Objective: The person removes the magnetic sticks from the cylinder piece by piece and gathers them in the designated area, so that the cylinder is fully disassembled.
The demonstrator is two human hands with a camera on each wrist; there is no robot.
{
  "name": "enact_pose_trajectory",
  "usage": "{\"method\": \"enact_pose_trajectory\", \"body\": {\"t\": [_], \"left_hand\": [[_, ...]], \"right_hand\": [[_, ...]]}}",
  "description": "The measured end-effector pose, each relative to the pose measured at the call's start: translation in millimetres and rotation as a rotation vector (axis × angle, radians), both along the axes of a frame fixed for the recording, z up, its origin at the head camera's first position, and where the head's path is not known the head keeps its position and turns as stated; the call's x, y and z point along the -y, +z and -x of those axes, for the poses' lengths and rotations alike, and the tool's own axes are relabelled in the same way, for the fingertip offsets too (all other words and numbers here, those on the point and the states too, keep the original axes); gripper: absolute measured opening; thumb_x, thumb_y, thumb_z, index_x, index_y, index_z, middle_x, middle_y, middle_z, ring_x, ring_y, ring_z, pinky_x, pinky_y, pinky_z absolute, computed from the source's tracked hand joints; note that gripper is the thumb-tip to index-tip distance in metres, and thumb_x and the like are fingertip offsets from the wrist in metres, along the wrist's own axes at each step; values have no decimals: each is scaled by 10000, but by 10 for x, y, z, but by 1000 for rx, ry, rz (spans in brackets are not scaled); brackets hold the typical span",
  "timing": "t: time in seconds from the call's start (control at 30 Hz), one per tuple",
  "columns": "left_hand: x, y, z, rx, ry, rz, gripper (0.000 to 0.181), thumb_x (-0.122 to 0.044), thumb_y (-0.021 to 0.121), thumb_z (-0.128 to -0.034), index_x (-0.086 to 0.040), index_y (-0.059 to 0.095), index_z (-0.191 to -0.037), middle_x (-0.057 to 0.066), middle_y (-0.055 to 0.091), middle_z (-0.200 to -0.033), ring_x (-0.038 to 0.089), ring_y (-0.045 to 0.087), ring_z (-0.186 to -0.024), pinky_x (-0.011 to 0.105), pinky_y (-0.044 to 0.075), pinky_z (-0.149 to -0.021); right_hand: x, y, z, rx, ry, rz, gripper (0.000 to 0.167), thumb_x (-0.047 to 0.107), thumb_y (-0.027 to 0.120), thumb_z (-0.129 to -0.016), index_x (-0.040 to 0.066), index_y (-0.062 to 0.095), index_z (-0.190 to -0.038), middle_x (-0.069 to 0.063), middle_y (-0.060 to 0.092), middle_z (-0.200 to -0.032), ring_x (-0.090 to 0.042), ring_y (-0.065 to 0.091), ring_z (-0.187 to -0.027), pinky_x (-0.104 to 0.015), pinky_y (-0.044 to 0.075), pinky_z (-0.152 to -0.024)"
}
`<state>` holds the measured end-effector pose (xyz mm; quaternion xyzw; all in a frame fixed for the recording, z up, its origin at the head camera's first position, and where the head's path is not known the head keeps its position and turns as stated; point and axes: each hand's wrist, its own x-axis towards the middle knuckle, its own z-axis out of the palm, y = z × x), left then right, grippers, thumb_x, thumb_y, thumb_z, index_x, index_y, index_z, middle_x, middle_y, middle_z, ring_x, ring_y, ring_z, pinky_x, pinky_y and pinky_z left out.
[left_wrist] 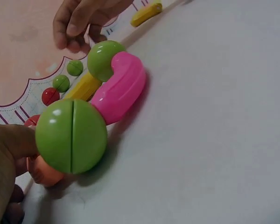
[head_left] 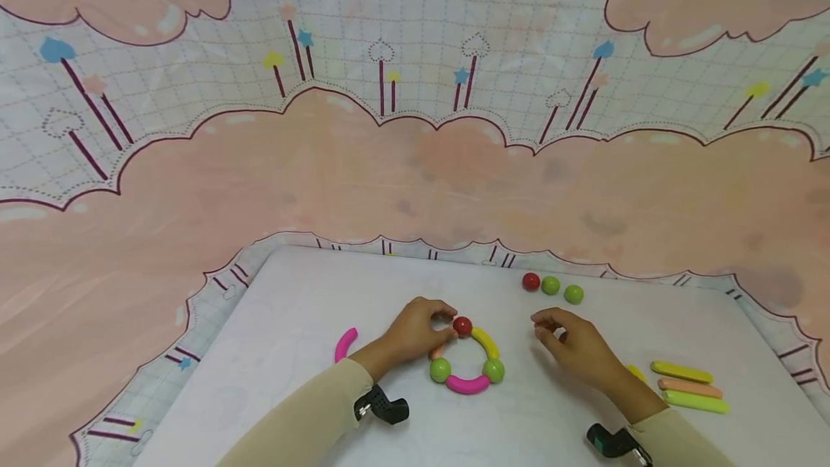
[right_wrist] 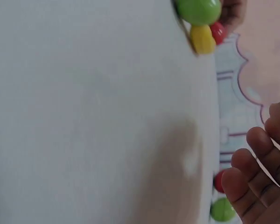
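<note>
On the white table lies a ring of glossy balls and curved plastic pieces. It has a red ball (head_left: 462, 326) at the top, a yellow curved piece (head_left: 485, 342), two green balls (head_left: 493, 370), a pink curved piece (head_left: 468, 385) and a mostly hidden orange piece (left_wrist: 46, 172). My left hand (head_left: 421, 326) pinches the red ball from its left side with thumb and fingers; the exact contact is partly covered. Right of the ring, my right hand (head_left: 573, 344) hovers with relaxed, slightly bent fingers and holds nothing.
A loose red ball (head_left: 531, 282) and two green balls (head_left: 550, 285) line up at the table's back edge. Yellow (head_left: 682, 372), orange (head_left: 690, 388) and lime (head_left: 697, 401) pieces lie at right, another yellow (head_left: 636, 373) beside my right wrist. A pink curved piece (head_left: 346, 344) lies left.
</note>
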<state>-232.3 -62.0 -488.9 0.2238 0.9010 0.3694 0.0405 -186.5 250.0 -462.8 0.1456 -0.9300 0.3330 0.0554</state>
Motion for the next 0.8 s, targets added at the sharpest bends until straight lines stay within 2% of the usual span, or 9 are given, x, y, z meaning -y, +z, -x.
{"method": "enact_pose_trajectory", "body": {"t": [0.23, 0.5, 0.67, 0.8], "left_hand": [[20, -2, -77, -49, 32, 41, 248, -293, 795, -906, -145, 778, -1104, -141, 698, -961, 140, 546, -1015, 351, 480, -919], [9, 16, -119, -79, 62, 51, 165, -304, 802, -896, -176, 792, -1000, -166, 681, -873, 118, 536, -925, 320, 473, -816], [2, 14, -114, -115, 72, 52, 126, -291, 809, -884, -183, 790, -944, -181, 679, -827, 110, 529, -890, 298, 462, -780], [-17, 1, -102, -127, 80, 54, 110, -276, 813, -871, -181, 779, -915, -180, 669, -802, 107, 516, -859, 286, 446, -742]], "right_hand": [[363, -59, 61, 124, 21, 6, 240, 170, 704, -980, 113, 690, -1212, 81, 664, -989, -114, 585, -890, -280, 532, -779], [713, -69, 202, 211, 62, 3, 360, 227, 764, -942, 165, 676, -1285, 74, 684, -1149, -152, 607, -1037, -380, 544, -903], [839, -91, 298, 233, 107, -11, 405, 244, 781, -925, 187, 674, -1312, 65, 674, -1153, -187, 605, -1099, -465, 507, -989], [911, -90, 345, 208, 167, -64, 414, 239, 793, -912, 171, 685, -1306, 75, 693, -1087, -182, 606, -1087, -493, 484, -1008]]}}
